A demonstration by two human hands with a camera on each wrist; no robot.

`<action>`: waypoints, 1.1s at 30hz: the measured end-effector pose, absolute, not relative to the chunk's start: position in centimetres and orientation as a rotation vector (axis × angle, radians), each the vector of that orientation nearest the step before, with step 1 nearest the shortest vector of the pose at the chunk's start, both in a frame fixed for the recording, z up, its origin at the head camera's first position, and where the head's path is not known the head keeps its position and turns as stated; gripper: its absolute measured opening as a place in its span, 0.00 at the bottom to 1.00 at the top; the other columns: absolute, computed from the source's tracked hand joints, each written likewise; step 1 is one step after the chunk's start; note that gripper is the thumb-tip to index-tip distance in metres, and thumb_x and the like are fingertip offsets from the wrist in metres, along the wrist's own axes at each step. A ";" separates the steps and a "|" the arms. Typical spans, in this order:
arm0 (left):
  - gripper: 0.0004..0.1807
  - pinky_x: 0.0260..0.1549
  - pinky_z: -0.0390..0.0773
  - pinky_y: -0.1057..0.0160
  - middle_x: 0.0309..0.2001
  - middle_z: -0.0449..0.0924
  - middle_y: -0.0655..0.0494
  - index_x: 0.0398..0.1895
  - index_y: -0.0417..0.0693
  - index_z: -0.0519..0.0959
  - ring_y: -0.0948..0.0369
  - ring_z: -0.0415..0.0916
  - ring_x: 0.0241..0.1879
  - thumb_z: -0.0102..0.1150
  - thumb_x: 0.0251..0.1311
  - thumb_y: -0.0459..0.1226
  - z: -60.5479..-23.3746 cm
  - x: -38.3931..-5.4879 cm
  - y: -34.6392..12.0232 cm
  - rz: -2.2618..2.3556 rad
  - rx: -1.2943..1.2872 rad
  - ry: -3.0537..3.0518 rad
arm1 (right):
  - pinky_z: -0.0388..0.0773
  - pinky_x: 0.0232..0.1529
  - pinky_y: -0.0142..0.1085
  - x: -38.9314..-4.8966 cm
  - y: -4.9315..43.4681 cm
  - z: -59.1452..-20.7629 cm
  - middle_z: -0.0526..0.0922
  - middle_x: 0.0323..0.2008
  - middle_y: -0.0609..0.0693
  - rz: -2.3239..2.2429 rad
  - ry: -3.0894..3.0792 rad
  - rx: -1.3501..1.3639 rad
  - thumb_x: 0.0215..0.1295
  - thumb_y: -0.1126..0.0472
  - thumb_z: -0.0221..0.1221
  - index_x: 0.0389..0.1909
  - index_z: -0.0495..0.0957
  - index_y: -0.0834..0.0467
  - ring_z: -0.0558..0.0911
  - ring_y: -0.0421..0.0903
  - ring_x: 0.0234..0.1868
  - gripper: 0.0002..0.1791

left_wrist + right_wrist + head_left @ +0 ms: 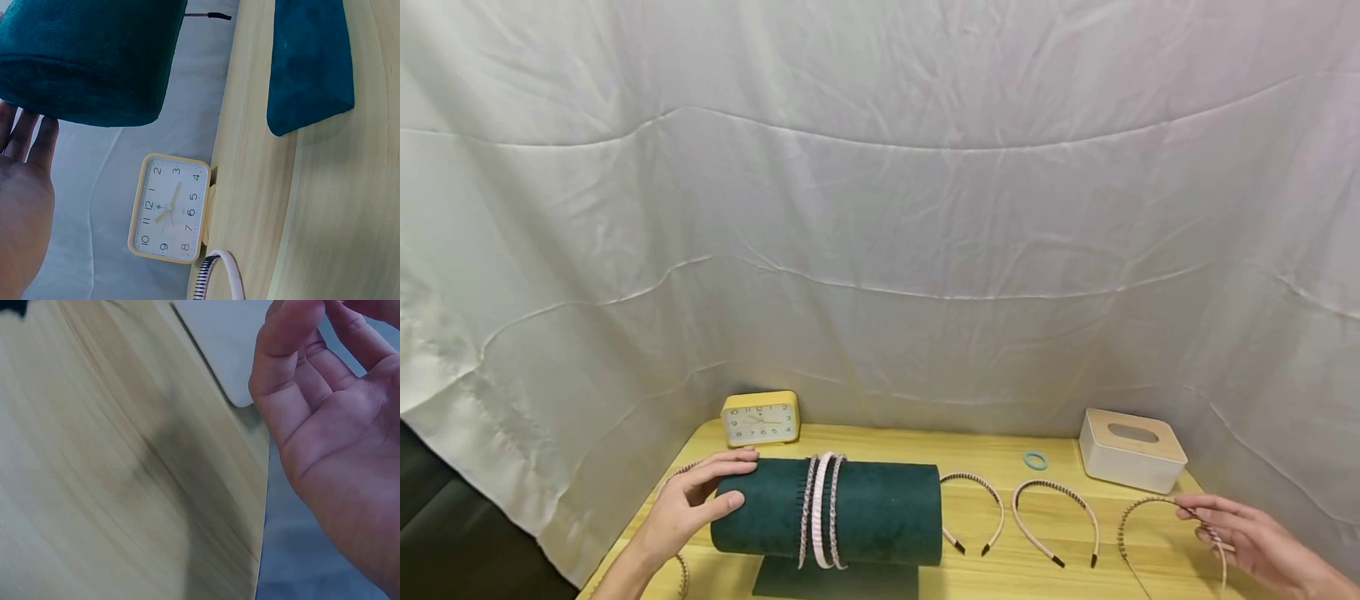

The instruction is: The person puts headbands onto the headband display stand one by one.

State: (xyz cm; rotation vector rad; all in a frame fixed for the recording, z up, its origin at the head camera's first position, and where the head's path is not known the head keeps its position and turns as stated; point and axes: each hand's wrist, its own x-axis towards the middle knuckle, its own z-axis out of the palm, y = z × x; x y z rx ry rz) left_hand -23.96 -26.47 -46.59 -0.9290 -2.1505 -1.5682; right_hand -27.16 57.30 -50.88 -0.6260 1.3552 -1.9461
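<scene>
A dark green velvet roll (887, 512) on a matching base (835, 579) carries three headbands, a pale pink one (822, 512) between two braided ones. My left hand (688, 500) rests on the roll's left end, thumb and fingers extended; the left wrist view has its fingers (44, 140) against the roll's edge. At the far right my right hand (1255, 533) pinches a thin braided headband (1123, 533) between thumb and fingertips, its lower part cut off by the frame. In the right wrist view the right hand (337, 419) has bent fingers, and its fingertips are cut off at the top.
Two pale headbands, one (1000, 508) partly behind the roll and another (1093, 521), lie right of it. Another headband (683, 575) is partly hidden by the left arm. Behind stand a yellow clock (762, 421), a blue ring (1035, 461) and a wood-topped tissue box (1120, 462).
</scene>
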 end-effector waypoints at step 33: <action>0.22 0.70 0.72 0.78 0.69 0.83 0.56 0.63 0.34 0.84 0.70 0.77 0.70 0.61 0.67 0.17 -46.6 -23.9 -26.4 -1.575 -0.941 -2.138 | 0.90 0.45 0.35 -24.7 47.9 -46.0 0.89 0.58 0.38 -1.989 2.437 -0.709 0.82 0.79 0.47 0.65 0.80 0.65 0.87 0.37 0.48 0.21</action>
